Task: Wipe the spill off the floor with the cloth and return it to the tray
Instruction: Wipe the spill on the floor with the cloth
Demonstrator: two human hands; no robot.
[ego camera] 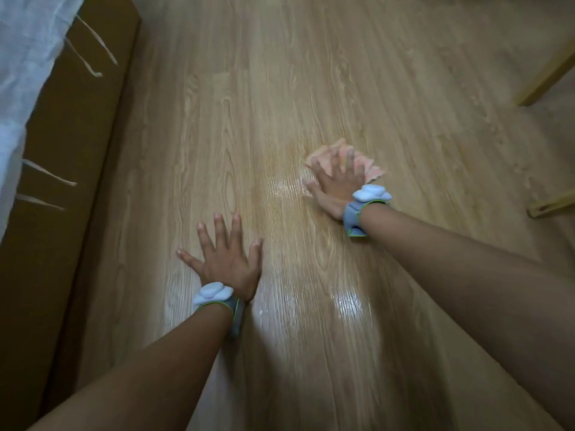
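A pink-orange cloth point(370, 168) lies bunched on the wooden floor point(280, 88), right of centre. My right hand point(334, 181) presses flat on top of the cloth, fingers spread, and covers most of it. A wet, shiny streak point(283, 188) shows on the boards just left of the cloth, with more sheen nearer me point(345, 303). My left hand point(227, 253) rests palm down on the bare floor at lower centre, fingers apart, holding nothing. Both wrists wear grey bands with white sensors. No tray is in view.
A brown wooden bed frame point(71, 150) runs along the left, with white bedding point(21, 73) and loose tan strips hanging over it. Light wooden furniture legs point(547, 79) stand at the upper right, another piece point(550, 206) at the right edge.
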